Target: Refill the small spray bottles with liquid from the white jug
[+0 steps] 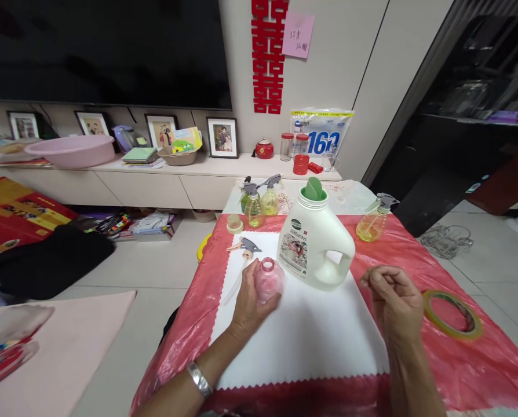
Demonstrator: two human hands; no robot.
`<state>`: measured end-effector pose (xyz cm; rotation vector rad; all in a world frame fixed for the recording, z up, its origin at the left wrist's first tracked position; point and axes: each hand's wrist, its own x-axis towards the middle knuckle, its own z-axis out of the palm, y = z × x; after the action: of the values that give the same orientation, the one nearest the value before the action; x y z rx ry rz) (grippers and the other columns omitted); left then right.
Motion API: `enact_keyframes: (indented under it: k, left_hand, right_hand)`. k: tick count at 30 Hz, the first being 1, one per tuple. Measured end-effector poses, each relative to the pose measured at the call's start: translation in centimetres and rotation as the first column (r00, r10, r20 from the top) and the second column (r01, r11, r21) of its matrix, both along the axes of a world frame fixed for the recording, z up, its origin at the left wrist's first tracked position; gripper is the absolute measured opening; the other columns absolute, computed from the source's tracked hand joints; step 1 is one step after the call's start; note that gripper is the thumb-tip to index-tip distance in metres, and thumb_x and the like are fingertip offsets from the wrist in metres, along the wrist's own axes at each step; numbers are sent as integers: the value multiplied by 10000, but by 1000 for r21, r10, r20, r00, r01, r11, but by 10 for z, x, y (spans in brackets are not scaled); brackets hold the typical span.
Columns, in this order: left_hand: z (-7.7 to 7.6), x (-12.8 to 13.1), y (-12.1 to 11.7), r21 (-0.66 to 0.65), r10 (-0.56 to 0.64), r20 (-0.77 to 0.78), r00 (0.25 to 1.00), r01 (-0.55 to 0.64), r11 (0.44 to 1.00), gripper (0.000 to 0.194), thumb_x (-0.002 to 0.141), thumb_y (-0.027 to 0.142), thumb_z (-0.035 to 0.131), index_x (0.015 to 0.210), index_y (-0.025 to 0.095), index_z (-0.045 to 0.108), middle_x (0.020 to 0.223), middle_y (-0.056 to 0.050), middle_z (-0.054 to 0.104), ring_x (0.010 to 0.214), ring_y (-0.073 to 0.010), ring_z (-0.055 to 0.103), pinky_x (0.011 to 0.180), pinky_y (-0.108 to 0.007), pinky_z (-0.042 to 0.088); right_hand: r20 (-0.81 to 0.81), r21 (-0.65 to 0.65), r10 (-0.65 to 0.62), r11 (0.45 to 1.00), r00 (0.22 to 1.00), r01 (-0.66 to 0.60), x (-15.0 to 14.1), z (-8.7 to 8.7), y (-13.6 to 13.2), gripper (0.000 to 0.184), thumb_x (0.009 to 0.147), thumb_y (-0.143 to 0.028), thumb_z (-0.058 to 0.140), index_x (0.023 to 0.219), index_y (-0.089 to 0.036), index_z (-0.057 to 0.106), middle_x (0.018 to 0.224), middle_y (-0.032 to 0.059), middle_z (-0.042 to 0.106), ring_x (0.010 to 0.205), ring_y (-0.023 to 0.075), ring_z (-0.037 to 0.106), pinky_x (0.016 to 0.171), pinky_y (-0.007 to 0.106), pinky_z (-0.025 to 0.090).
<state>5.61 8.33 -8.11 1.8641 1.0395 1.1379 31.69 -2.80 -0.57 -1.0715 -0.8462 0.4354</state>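
Observation:
My left hand (250,304) wraps around a small pink translucent spray bottle (268,284), upright with its mouth uncovered, over the white mat (302,341). Just beyond it lies a grey trigger spray head (249,245) with its long clear tube. A large white detergent jug (315,246) with a green spout stands between my hands, its label towards the left. My right hand (393,298) is raised near the mat's right edge, thumb pressed to curled fingers; whatever may be inside is hidden. A roll of yellow tape (452,314) lies just right of that hand.
Spray bottles with yellow liquid (254,211) stand at the table's back left, another (372,223) at the right. A greenish tape roll (235,223) lies at the left edge. Red plastic sheeting (189,330) covers the table. Behind is a low cabinet (150,180).

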Motion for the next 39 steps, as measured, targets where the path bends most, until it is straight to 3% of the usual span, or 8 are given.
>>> enact_keyframes:
  k: [4,9,12,19,22,26,32,39]
  left_hand:
    - [-4,0,1,12,-25,4,1000,25,1000,879,743,450,723,1464,168,306,1412,-204,473,1368,-405,473,1165,-572,388]
    - [-8,2,2,25,-19,41,999,18,1000,890,726,454,735,1454,149,324,1390,-208,488,1349,-404,489,1158,-557,401]
    - [-10,3,2,30,-7,44,999,5,1000,892,711,443,745,1451,163,333,1369,-188,501,1339,-395,495,1149,-577,404]
    - [-10,5,2,10,-19,59,998,18,1000,918,678,383,765,1448,138,329,1377,-194,488,1338,-381,493,1156,-587,391]
    - [-9,5,2,-4,-21,54,998,21,1000,918,657,337,771,1443,137,342,1381,-194,495,1341,-385,492,1158,-588,394]
    - [-8,5,2,-5,-28,54,998,28,1000,918,647,296,769,1445,131,347,1400,-202,490,1356,-388,482,1163,-589,392]
    - [-12,8,2,42,-14,63,998,11,999,911,642,263,764,1442,120,351,1382,-204,500,1326,-377,507,1150,-578,416]
    - [-14,9,3,121,6,35,999,-10,993,892,669,270,767,1441,117,347,1353,-204,529,1292,-373,532,1120,-578,448]
  right_hand:
    - [-14,-24,-137,990,991,136,2,-13,7,398,737,-336,863,1031,-150,669,994,62,658,888,124,649,793,214,543]
    - [34,-139,-96,985,995,100,-1,-14,23,668,651,-388,901,1223,-161,641,1218,110,625,1111,208,615,937,308,528]
    - [66,-222,-68,972,995,81,1,-12,37,664,631,-424,894,1178,-143,643,1181,113,640,1045,216,632,907,323,527]
    - [115,-386,-31,920,993,73,9,-11,63,498,556,-410,866,859,-107,613,727,31,606,626,123,536,564,207,424]
    - [121,-387,-37,919,992,81,8,-7,68,430,534,-372,829,735,-122,542,611,4,527,556,106,476,511,200,372]
    - [116,-325,-102,936,988,135,-2,-5,71,414,525,-349,778,764,-141,511,579,-25,487,511,96,436,483,203,351]
    - [141,-300,-216,921,966,249,-15,3,60,396,524,-332,753,787,-137,529,574,-27,485,492,91,420,458,200,328]
    - [204,-428,-236,851,950,303,-11,39,27,387,480,-349,748,732,-134,548,552,-13,474,489,93,408,459,203,316]
